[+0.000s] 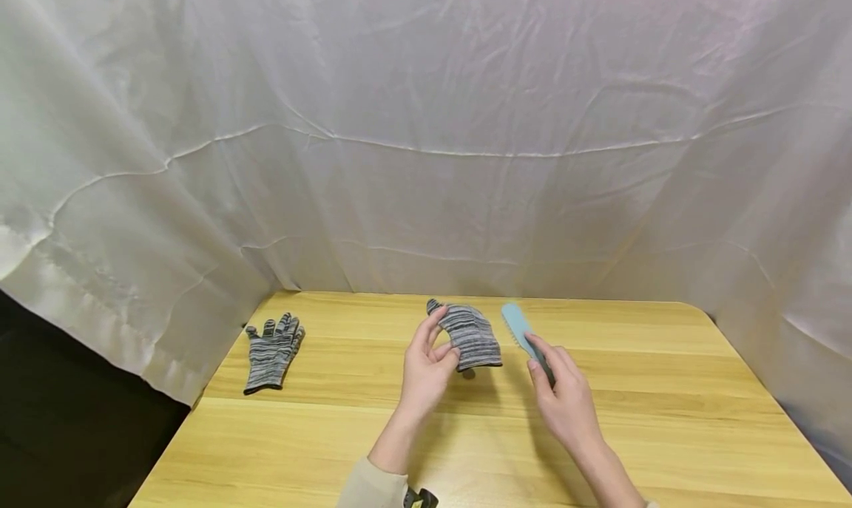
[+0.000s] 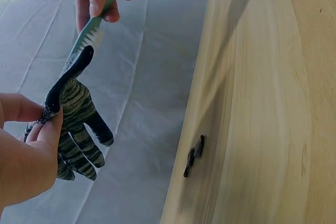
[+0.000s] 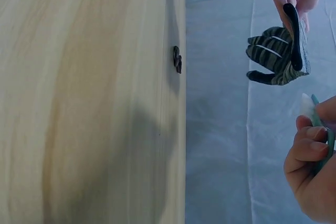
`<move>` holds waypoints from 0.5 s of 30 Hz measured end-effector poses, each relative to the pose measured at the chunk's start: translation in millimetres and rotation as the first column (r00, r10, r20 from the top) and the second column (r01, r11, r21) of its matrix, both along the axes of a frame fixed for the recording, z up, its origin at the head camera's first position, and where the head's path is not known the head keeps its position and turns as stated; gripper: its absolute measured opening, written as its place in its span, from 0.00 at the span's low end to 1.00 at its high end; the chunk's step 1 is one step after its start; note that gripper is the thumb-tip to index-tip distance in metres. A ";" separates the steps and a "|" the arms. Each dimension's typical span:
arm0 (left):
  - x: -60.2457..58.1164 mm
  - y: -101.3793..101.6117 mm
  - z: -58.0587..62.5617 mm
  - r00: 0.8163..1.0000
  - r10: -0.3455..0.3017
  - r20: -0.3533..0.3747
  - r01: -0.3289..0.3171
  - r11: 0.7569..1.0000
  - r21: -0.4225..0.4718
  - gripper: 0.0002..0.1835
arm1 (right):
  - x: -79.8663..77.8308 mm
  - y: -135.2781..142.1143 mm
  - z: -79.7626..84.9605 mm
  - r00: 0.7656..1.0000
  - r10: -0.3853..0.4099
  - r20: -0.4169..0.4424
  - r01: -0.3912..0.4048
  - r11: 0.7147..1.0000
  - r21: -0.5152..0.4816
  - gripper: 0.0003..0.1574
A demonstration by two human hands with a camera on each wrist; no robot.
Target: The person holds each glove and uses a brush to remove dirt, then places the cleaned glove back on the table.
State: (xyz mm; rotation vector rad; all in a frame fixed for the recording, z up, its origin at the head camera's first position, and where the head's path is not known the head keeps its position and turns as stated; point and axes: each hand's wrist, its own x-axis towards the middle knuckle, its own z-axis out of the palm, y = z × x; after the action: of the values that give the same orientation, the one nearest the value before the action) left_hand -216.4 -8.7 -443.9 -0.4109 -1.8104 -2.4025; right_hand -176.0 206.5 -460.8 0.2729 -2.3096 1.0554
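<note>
My left hand pinches a grey-and-black striped knit glove by its edge, holding it above the table. In the left wrist view, the glove's dark cuff is between thumb and fingers, and its fingers hang down. To the right, my right hand grips the handle of a light blue brush with white bristles. The brush head points away from me, its bristles towards the glove. A small gap separates brush and glove in the right wrist view.
A matching striped glove lies at the left of the wooden table, fingers pointing away. Beneath the held glove, a small dark object of unclear kind rests near the table's far edge. Pale curtains hang behind and along the sides.
</note>
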 end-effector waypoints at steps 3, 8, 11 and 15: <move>0.0 0.8 -0.8 1.000 0.001 0.003 -0.001 1.000 -0.001 0.41 | 0.9 -1.7 0.7 0.999 0.001 -0.033 -0.001 1.000 -0.011 0.29; 0.0 2.0 -1.6 1.000 0.001 0.016 -0.001 1.000 0.002 0.41 | 1.1 -5.8 1.4 0.996 0.010 -0.091 -0.012 1.000 -0.020 0.32; 0.5 2.7 -1.2 0.999 0.010 0.035 -0.009 1.000 -0.008 0.39 | 1.5 -8.1 1.1 0.993 0.016 -0.117 -0.017 1.000 -0.010 0.34; 1.7 3.7 -0.5 0.998 0.032 0.050 -0.031 0.999 -0.031 0.37 | 2.2 -11.4 0.7 0.989 0.030 -0.147 -0.030 1.000 0.005 0.35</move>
State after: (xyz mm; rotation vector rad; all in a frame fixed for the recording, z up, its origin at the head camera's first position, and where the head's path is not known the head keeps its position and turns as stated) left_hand -214.7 -5.0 -444.4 -0.3250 -1.8619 -2.3877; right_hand -173.8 195.1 -460.1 0.3752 -2.1818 1.0119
